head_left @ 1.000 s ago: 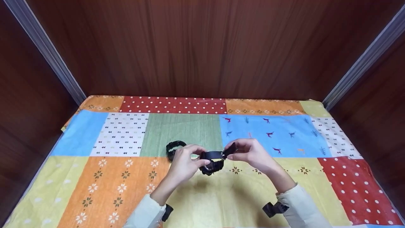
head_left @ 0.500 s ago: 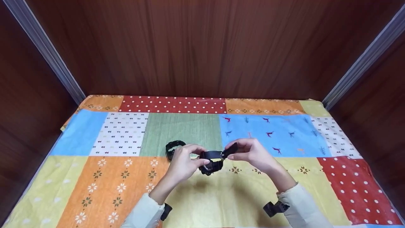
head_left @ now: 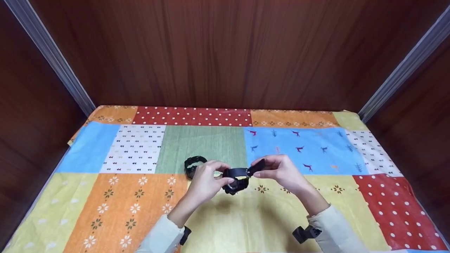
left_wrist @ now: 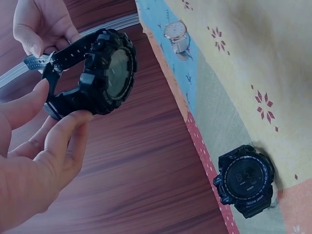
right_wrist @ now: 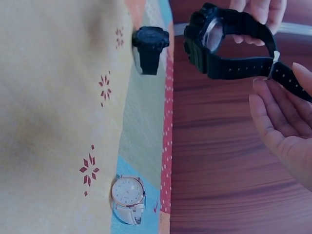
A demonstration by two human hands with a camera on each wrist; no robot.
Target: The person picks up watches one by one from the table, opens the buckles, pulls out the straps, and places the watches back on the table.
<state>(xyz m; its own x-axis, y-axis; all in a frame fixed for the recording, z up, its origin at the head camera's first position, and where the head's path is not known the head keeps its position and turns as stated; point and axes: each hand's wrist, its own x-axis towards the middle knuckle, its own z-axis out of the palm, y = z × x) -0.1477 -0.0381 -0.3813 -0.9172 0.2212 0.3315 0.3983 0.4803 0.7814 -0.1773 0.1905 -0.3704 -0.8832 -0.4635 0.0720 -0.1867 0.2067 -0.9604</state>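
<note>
Inside the cloth (head_left: 225, 225) edges, I have left hand (head_left: 206, 179) gripping black watch (left_wrist: 103, 73), right hand (head_left: 281, 172) pinching strap end (head_left: 258, 167): buckle (right_wrist: 276, 57) threaded, pin seating unconfirmed.

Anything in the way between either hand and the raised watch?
Nothing visible. The left hand grips the raised watch by its strap; the right hand pinches the strap's tail. The other black watch and the pale watch lie on the cloth, apart from both hands.
</note>
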